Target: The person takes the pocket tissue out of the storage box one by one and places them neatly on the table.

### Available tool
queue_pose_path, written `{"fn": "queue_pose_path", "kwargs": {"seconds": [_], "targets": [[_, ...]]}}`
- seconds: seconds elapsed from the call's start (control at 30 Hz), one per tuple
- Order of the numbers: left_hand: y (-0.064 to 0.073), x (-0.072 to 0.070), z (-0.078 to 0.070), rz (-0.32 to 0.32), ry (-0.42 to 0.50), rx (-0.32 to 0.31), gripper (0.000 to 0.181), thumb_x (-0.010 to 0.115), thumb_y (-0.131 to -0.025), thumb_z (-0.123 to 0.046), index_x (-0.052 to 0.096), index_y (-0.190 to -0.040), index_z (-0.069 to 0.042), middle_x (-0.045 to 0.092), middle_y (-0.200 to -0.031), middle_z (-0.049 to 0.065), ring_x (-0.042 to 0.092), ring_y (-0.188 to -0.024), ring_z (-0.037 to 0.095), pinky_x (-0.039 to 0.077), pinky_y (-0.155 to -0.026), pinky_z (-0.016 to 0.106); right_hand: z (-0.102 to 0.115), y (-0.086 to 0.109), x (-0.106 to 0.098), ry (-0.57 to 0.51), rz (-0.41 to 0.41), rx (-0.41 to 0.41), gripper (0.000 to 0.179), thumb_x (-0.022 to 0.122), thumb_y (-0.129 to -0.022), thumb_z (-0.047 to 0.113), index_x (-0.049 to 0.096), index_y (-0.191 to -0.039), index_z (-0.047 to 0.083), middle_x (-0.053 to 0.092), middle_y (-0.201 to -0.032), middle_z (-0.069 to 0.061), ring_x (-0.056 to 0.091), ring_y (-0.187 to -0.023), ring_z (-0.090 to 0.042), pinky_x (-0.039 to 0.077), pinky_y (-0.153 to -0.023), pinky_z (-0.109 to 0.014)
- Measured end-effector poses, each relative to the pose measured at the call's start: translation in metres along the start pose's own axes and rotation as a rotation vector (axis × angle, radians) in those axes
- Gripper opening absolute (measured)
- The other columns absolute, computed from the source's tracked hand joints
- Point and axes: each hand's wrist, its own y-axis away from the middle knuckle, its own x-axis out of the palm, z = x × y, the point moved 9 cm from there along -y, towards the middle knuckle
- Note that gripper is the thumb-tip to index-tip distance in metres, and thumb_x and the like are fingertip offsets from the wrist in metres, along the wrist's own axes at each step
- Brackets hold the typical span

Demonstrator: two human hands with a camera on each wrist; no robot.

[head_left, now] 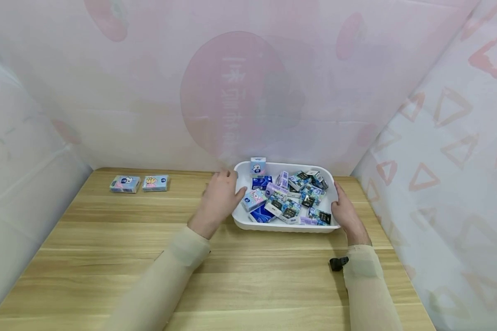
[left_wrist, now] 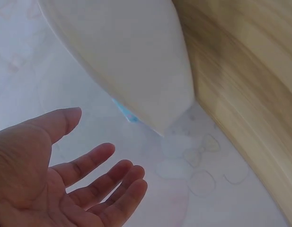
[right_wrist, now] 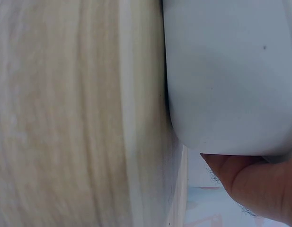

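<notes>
A white plastic tray [head_left: 287, 228] stands on the table by the back wall, filled with several small tissue packs [head_left: 275, 203] in blue, purple and dark floral wrappers. One light blue pack [head_left: 258, 166] stands upright at its back left corner. My left hand [head_left: 219, 195] is beside the tray's left end; in the left wrist view its loosely bent fingers [left_wrist: 96, 163] hold nothing and look apart from the tray wall [left_wrist: 131, 56]. At the opposite end my right hand [head_left: 347, 210] grips the rim. The right wrist view shows part of that hand [right_wrist: 254, 187] against the tray's end.
Two light blue tissue packs, one at the left [head_left: 125, 184] and one beside it [head_left: 155, 183], lie on the wooden table [head_left: 252, 280] at the back left. A small black object [head_left: 338, 263] is next to the right sleeve. Patterned walls enclose the back and sides.
</notes>
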Motion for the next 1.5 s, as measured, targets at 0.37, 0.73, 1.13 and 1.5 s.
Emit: {"fn": "queue_pose_path", "kwargs": {"seconds": [0.37,0.73,1.13,1.5], "targets": [[0.007,0.017,-0.039,0.001,0.016,0.076,0.058,0.079,-0.114,-0.043,0.071,-0.148,0.003,0.076,-0.136,0.024,0.077,-0.118,0.039,0.074,-0.096,0.053,0.0,0.0,0.0,0.005,-0.005,0.002,0.083,0.032,-0.115,-0.006,-0.004,-0.189,0.01,0.007,-0.196,-0.03,0.017,-0.181,-0.057,0.016,-0.15,-0.07],[0.015,0.037,-0.075,0.011,0.05,0.141,0.049,0.081,-0.112,-0.039,0.075,-0.142,0.0,0.078,-0.134,0.022,0.078,-0.117,0.041,0.074,-0.097,0.054,0.0,0.0,-0.001,0.001,-0.004,-0.007,0.084,0.031,-0.114,-0.007,-0.005,-0.189,0.009,0.008,-0.195,-0.032,0.019,-0.18,-0.058,0.018,-0.15,-0.07],[0.014,0.06,-0.103,0.035,0.012,0.208,0.055,0.085,-0.109,-0.042,0.075,-0.143,0.0,0.078,-0.143,0.022,0.08,-0.12,0.04,0.073,-0.104,0.049,-0.003,-0.002,0.0,0.001,-0.004,-0.006,0.083,0.031,-0.115,-0.005,-0.006,-0.188,0.01,0.003,-0.196,-0.03,0.014,-0.182,-0.057,0.014,-0.151,-0.069],[0.003,0.08,-0.109,0.102,-0.012,0.151,0.059,0.088,-0.106,-0.046,0.076,-0.145,-0.003,0.076,-0.144,0.021,0.078,-0.124,0.037,0.074,-0.102,0.048,-0.001,0.0,0.001,-0.025,0.002,-0.009,0.084,0.03,-0.115,-0.006,-0.008,-0.188,0.01,0.002,-0.196,-0.03,0.013,-0.182,-0.057,0.014,-0.151,-0.068]]}}
